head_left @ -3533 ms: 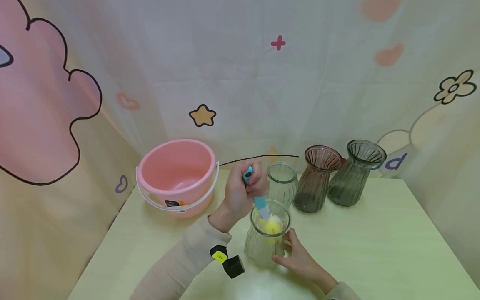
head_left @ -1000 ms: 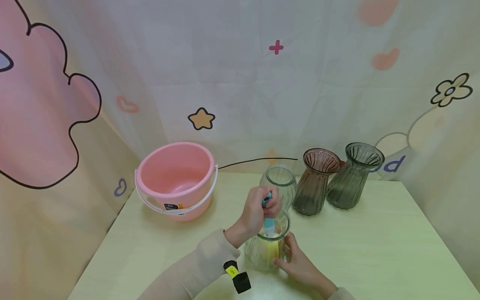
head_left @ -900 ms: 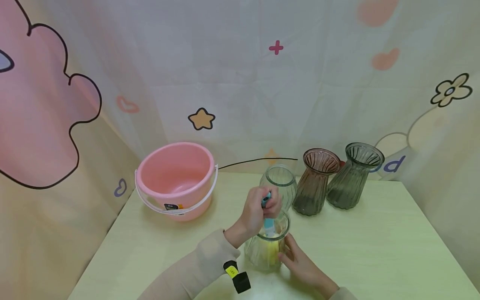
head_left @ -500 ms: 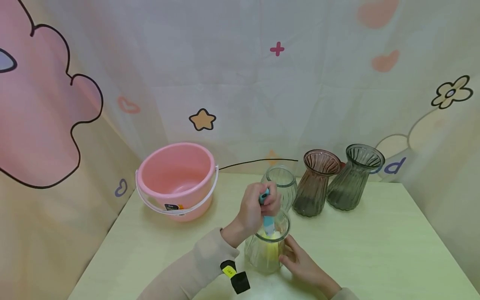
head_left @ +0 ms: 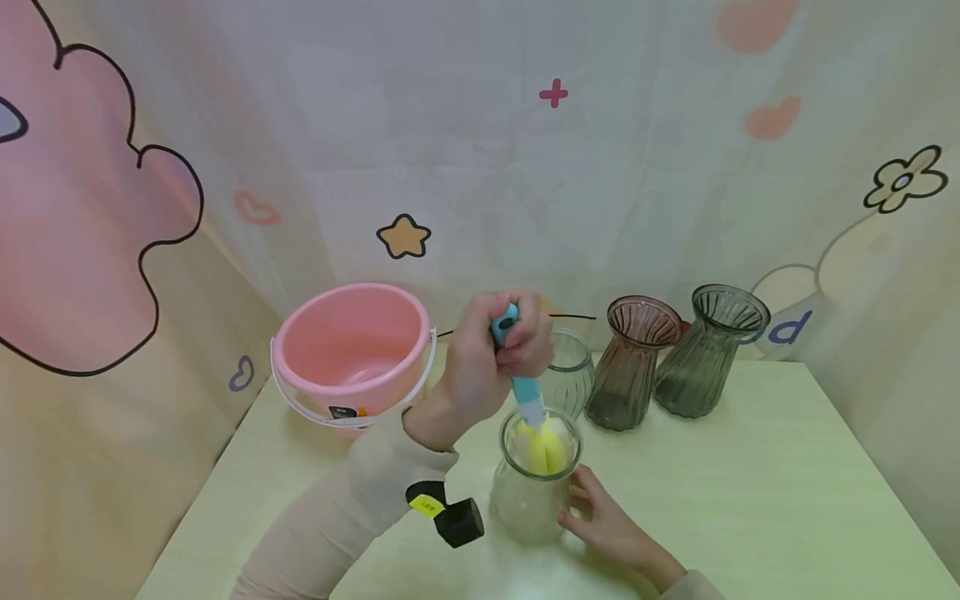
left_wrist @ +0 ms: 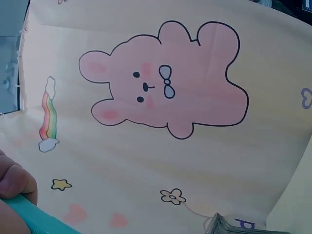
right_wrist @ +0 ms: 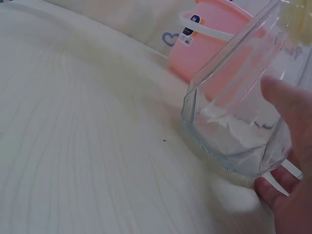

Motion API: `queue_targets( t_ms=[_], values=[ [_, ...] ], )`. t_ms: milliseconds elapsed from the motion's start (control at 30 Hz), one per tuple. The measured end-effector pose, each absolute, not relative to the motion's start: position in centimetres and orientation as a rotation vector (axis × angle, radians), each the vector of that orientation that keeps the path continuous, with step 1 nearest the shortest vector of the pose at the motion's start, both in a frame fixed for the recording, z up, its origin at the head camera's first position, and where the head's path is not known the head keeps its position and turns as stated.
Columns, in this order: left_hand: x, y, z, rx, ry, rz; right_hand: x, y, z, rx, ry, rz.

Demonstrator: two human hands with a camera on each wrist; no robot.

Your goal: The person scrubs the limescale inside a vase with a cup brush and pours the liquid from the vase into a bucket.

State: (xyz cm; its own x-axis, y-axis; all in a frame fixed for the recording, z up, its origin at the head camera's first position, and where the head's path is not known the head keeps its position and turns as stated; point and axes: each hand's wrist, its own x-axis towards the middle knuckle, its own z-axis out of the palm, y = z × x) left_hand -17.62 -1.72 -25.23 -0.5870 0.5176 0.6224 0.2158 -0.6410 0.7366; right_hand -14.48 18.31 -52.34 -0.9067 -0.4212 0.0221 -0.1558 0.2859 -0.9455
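My left hand [head_left: 476, 367] grips the light-blue handle [head_left: 527, 389] of a sponge bottle brush, its fist above a clear glass vase [head_left: 525, 504]. The yellow sponge head [head_left: 547, 452] sits inside the vase's mouth, near the rim. In the left wrist view only some fingers [left_wrist: 17, 183] and part of the turquoise brush handle [left_wrist: 36, 219] show. My right hand [head_left: 611, 529] holds the vase low on its right side. Seen from the right wrist, the thumb [right_wrist: 282, 97] lies along the ribbed glass wall, with fingertips near the base.
A pink bucket [head_left: 300, 350] with a white handle stands at the left. Behind the held vase is another clear vase [head_left: 570, 387]. A brownish-pink vase [head_left: 622, 375] and a grey-green vase [head_left: 697, 367] stand at the right, before a printed curtain [head_left: 480, 183].
My left hand has risen and shifted slightly left, drawing the brush up so its sponge head moves from deeper in the vase to the mouth. My right hand stays on the vase.
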Motion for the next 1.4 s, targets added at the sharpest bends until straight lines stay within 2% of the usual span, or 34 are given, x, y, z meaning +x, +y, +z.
queue_targets(
  t_ms=[233, 733, 967, 1400],
  values=[
    [-17.3, -1.5, -25.3, 1.315, 1.200, 2.322, -14.5, 18.1, -52.6, -0.455, 2.337, -1.713],
    [-18.2, -0.3, -31.3, 1.146, 1.283, 2.408, -14.1, 17.6, -52.3, -0.355, 2.351, -1.762],
    [-18.3, 0.8, -34.8, 1.084, 1.378, 2.354, -14.1, 17.4, -52.7, -0.439, 2.308, -1.804],
    [-18.8, 0.5, -35.4, 1.103, 1.393, 2.381, -14.2, 18.1, -51.9, -0.615, 2.207, -1.650]
  ],
)
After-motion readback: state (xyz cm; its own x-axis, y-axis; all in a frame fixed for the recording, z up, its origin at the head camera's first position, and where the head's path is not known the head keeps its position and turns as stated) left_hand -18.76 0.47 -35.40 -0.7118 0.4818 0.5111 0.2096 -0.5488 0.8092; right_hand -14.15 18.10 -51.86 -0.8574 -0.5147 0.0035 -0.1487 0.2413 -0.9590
